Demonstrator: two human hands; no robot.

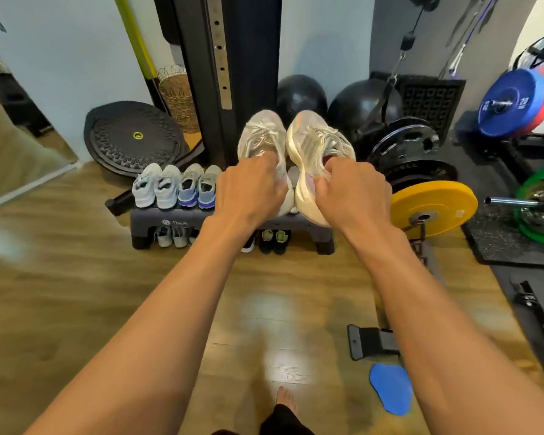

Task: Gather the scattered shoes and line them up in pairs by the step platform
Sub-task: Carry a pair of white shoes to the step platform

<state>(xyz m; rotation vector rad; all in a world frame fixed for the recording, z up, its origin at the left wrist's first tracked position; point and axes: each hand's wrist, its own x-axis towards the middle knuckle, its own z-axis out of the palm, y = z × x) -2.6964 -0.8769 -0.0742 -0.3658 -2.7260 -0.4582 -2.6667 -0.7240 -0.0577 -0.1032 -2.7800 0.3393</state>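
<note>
Both arms reach forward over the wooden floor [76,277] toward the dark step platform [170,216]. The left grip [248,186] holds a pale grey-white sneaker [261,136] at its heel end, fingers curled into the opening, toe pointing away. The right grip [355,189] is closed the same way on a cream sneaker [314,142], which is tilted so the thick sole edge faces left. The two shoes sit side by side, touching or nearly so, over the right part of the platform's top; the hands hide whether they rest on it. On the left part of the top stand a white pair [156,186] and, just beside it, a grey-and-blue pair [198,186], heels toward the camera. Under the platform sit a grey pair [170,237] and a black-and-green pair [274,240]. A yellow weight plate [434,205] stands near the platform's right end.
</note>
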